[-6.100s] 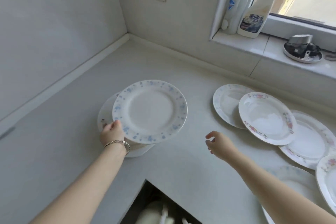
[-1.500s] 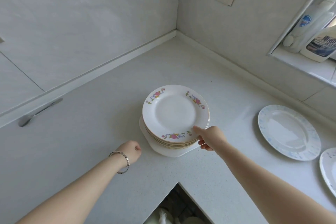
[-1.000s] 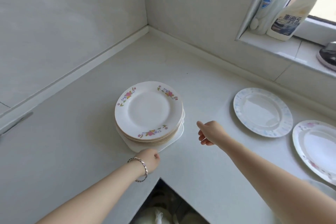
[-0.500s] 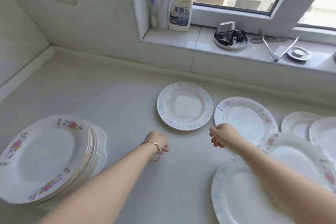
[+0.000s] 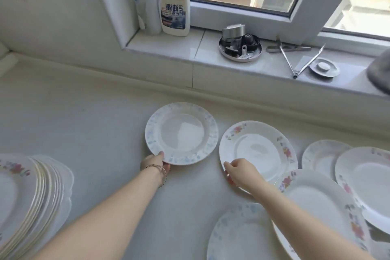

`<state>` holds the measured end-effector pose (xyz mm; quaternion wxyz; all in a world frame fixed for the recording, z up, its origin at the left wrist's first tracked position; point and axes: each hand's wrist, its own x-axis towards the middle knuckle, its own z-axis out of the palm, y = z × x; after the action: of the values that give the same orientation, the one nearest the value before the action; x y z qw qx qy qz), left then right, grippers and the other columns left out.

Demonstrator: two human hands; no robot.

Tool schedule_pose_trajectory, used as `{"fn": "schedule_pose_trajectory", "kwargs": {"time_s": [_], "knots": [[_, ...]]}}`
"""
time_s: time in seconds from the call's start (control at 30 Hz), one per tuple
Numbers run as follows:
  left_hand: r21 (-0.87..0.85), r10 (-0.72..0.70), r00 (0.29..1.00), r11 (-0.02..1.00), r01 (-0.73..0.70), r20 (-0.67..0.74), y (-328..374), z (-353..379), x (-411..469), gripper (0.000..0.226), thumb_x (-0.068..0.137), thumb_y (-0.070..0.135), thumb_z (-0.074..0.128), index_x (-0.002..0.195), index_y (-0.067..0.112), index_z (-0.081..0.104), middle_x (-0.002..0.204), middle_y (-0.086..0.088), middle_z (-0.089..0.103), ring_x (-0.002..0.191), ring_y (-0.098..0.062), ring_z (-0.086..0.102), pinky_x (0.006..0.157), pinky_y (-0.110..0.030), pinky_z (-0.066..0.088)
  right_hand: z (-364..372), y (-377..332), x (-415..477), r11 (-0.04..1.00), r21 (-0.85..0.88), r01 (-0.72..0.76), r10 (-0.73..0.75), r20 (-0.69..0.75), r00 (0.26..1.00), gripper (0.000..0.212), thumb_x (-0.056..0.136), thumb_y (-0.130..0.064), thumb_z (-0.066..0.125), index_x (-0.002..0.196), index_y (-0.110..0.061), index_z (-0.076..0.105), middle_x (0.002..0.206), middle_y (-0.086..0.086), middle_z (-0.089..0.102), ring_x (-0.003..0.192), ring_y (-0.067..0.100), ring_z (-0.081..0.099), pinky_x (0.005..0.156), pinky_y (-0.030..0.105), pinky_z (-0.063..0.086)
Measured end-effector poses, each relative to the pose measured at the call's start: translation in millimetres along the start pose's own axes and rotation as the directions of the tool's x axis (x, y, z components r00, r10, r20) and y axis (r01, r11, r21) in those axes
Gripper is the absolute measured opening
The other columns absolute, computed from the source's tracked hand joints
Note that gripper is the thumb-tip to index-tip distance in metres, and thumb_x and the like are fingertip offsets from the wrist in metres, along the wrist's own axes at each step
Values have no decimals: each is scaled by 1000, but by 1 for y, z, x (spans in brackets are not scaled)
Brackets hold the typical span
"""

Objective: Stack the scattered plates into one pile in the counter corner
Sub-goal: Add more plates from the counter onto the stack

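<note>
Collecting step, by the look of the hands: taking two more plates for the pile. Pinching the near rim of the blue-rimmed plate (image 5: 181,133), frame centre, with the left hand (image 5: 155,163), thumb on top and fingers tucked under; grip closed on that rim. Catching the near-left rim of the pink-flowered plate (image 5: 257,150), just right of centre, with the right hand (image 5: 238,172), thumb over the edge and fingers curled below; grip closed there too, as far as can be told. Set on the bench (image 5: 95,122) just beside each other, apart; cannot tell whether either rim is off the surface yet. Pile (image 5: 31,192) at the lower left edge, well apart from both. Four more loose plates (image 5: 316,207) at lower right and right, some overlapping.

Next, probably: raise each rim, get the fingers well under, lift level, swing left, lower squarely onto the pile. Worth minding the slick glaze and a one-handed hold on each plate.
</note>
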<state>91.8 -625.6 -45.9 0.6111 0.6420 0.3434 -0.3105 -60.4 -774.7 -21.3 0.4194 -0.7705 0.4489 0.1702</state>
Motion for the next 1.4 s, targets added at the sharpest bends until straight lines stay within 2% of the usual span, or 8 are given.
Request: {"fn": "schedule_pose_trajectory", "kwargs": {"time_s": [0.07,0.2,0.43,0.9,1.0,1.13,1.2,1.4], "knots": [[57,79,996,995,-78,-30,4,-2,-3,32,91,4,54,61,9,46,64,-6,49,51,-17,44,30,-13,40,4,-3,-5,1000,-16,4,-4,23,1000,32,94,-27,40,70,-11,54,62,2,61,55,17,54,61,26,44],[120,169,984,980,-160,-65,11,-20,-15,35,84,-2,58,52,6,46,67,-12,54,56,-21,42,55,-24,40,13,-17,-22,1000,-16,8,-7,36,999,28,93,-23,40,74,-8,54,60,1,59,49,12,53,48,19,38],[-37,181,983,983,-179,42,35,-140,-37,24,83,-3,61,61,4,54,32,0,56,36,-17,54,29,-5,25,55,-58,-55,997,-65,39,-38,14,999,26,90,-24,43,71,-11,57,61,-1,62,50,14,56,54,24,43],[-223,328,925,903,-367,-192,65,-406,-56,24,85,-6,57,65,7,61,45,1,62,27,1,44,28,-6,30,195,-172,-98,938,-265,224,-166,223,961,22,91,-18,44,75,-10,56,63,0,61,52,13,56,51,21,42],[-232,283,926,911,-341,-248,59,-431,-43,25,85,-6,58,63,6,61,63,-8,57,40,-9,47,29,-6,29,214,-188,-103,926,-289,242,-169,256,952,21,91,-17,43,79,-8,56,63,0,60,51,13,55,50,20,41],[-315,214,951,908,-278,-224,53,-443,-28,24,85,-9,56,64,3,59,44,-2,61,28,-3,51,27,-6,27,228,-198,-106,917,-306,255,-171,277,946,21,91,-17,43,76,-8,56,63,0,60,52,13,55,51,21,41],[-322,196,960,912,-254,-202,51,-442,-24,22,86,-8,56,66,3,59,57,-8,61,28,-1,52,27,-7,29,231,-197,-106,915,-316,250,-161,282,946,21,91,-17,44,74,-10,55,63,1,61,52,14,56,50,21,41],[-107,251,957,958,-267,-144,55,-439,-17,20,86,-2,60,68,7,61,71,-9,62,56,-18,54,32,-10,43,230,-188,-107,916,-330,227,-138,271,953,22,92,-16,44,73,-10,55,65,1,61,54,13,55,51,21,41]]}}
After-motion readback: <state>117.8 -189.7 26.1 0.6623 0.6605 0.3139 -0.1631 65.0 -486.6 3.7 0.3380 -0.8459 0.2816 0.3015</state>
